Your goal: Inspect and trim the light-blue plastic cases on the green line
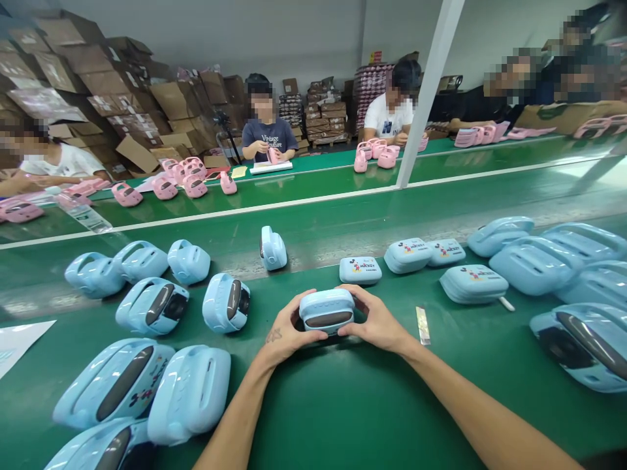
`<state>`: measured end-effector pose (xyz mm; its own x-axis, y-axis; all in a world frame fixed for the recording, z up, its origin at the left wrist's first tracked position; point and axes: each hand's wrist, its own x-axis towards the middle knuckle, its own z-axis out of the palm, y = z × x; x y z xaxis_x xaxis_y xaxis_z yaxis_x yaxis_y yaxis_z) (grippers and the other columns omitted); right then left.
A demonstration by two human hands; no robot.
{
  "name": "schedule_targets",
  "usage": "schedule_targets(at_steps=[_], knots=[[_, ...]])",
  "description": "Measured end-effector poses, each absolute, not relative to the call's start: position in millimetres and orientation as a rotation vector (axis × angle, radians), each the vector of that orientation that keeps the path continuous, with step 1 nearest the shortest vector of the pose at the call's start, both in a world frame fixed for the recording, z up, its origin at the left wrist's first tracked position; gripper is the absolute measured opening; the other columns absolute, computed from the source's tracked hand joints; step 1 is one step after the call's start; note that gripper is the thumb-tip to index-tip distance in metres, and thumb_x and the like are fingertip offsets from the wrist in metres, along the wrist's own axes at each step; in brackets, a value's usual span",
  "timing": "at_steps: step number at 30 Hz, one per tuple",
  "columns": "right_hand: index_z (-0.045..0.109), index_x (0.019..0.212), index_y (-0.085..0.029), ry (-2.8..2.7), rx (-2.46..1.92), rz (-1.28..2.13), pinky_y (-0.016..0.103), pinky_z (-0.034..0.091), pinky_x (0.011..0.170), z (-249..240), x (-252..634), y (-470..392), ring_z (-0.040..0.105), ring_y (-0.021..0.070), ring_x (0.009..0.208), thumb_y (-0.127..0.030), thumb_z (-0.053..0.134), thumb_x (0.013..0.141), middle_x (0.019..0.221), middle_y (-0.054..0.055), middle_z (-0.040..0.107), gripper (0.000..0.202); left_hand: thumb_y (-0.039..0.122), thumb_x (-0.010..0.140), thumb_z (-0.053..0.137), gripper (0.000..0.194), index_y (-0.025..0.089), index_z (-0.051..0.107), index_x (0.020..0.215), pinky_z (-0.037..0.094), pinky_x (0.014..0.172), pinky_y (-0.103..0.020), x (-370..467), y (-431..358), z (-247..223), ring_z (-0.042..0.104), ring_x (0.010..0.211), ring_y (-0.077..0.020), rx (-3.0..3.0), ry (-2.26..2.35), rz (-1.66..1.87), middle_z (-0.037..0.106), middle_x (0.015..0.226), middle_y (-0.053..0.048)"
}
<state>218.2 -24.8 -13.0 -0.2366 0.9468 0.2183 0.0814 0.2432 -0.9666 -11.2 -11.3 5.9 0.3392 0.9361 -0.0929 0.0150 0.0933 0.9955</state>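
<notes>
Light-blue handled housing (326,301): left hand (288,328) and right hand (376,321) grip its ends, apparently steadying; any turn needs both.

A glossy light-blue plastic device (326,303) with rounded corners is held at both ends over the green table (337,408), a long dark oval panel facing the wearer. It sits roughly level, lengthwise from side to side; its underside is hidden.

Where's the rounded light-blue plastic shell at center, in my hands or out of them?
In: your left hand and right hand grip opposite ends of the shell, which sits between them.
</notes>
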Motion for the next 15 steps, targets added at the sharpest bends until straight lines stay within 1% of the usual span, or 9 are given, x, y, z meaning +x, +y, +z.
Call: schedule_targets(at_steps=[3,5,9,11,13,15], knots=[[0.055,0.136,-0.022,-1.593,-0.984,1.206,0.044,0.048,0.108,-14.7,219.1,-25.1,0.062,0.0283,0.121,-0.029,0.089,0.066,0.13,0.009,0.066,0.078,0.02,0.053,0.095,0.081,0.022,0.065,0.129,0.046,0.109,-0.044,-9.9,-12.5,6.8,0.063,0.121,-0.0316,1.323,0.982,0.875,0.07,0.127,-0.009],[0.054,0.139,-0.022,-1.574,-0.98,1.243,0.043,0.05,0.106,-16.9,218.2,-24.7,0.064,0.0282,0.119,-0.032,0.087,0.069,0.129,0.009,0.067,0.078,0.022,0.055,0.095,0.079,0.022,0.065,0.128,0.048,0.106,-0.044,-8.7,-13.1,8.8,0.065,0.118,-0.0315,1.318,0.991,0.879,0.071,0.124,-0.009],[0.06,0.132,-0.021,-1.558,-0.989,1.205,0.042,0.052,0.102,-17.5,216.1,-23.7,0.066,0.0284,0.114,-0.037,0.088,0.068,0.121,0.007,0.071,0.072,0.023,0.053,0.095,0.076,0.02,0.068,0.123,0.05,0.104,-0.047,-6.3,-12.6,12.7,0.068,0.111,-0.0315,1.293,1.036,0.88,0.075,0.112,-0.008],[0.059,0.13,-0.021,-1.557,-0.99,1.204,0.041,0.053,0.1,-15.0,215.9,-24.2,0.067,0.0279,0.112,-0.038,0.088,0.069,0.119,0.006,0.071,0.07,0.022,0.051,0.096,0.075,0.02,0.069,0.121,0.05,0.104,-0.046,-6.0,-12.1,12.8,0.068,0.111,-0.0311,1.279,1.034,0.885,0.075,0.112,-0.007],[0.058,0.132,-0.023,-1.587,-1.015,1.201,0.043,0.052,0.102,-11.7,216.9,-25.7,0.066,0.0277,0.112,-0.038,0.086,0.071,0.12,0.006,0.071,0.069,0.021,0.05,0.096,0.075,0.021,0.069,0.121,0.049,0.105,-0.045,-6.3,-12.0,11.4,0.067,0.113,-0.0311,1.267,1.019,0.898,0.075,0.115,-0.007],[0.055,0.137,-0.025,-1.63,-1.043,1.164,0.047,0.047,0.109,-8.6,218.5,-28.0,0.062,0.0299,0.121,-0.039,0.085,0.071,0.13,0.008,0.067,0.073,0.021,0.051,0.096,0.078,0.022,0.068,0.124,0.048,0.106,-0.044,-7.1,-12.4,8.8,0.066,0.116,-0.0314,1.264,1.011,0.911,0.074,0.118,-0.007]])
